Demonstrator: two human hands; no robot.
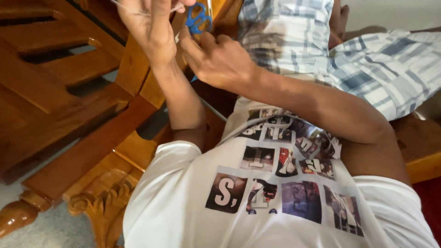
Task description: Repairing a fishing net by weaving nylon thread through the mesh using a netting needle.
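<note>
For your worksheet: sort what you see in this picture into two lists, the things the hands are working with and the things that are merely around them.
In use:
- left hand, pinching a thin pale thread
- right hand, at the blue-handled scissors

Merely around:
- carved wooden furniture
- checked cloth over the lap
- white printed shirt
- grey floor

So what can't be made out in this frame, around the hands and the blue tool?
Head view only:
- Blue-handled tool: only the loops show; the right hand and the frame's top edge hide the rest, so its kind is uncertain.
- Left hand: fingertips cut off by the top edge; its grip on the thin pale strand cannot be judged.
- What the strand joins: out of frame.
- Wooden furniture: cropped at the left edge.
</note>
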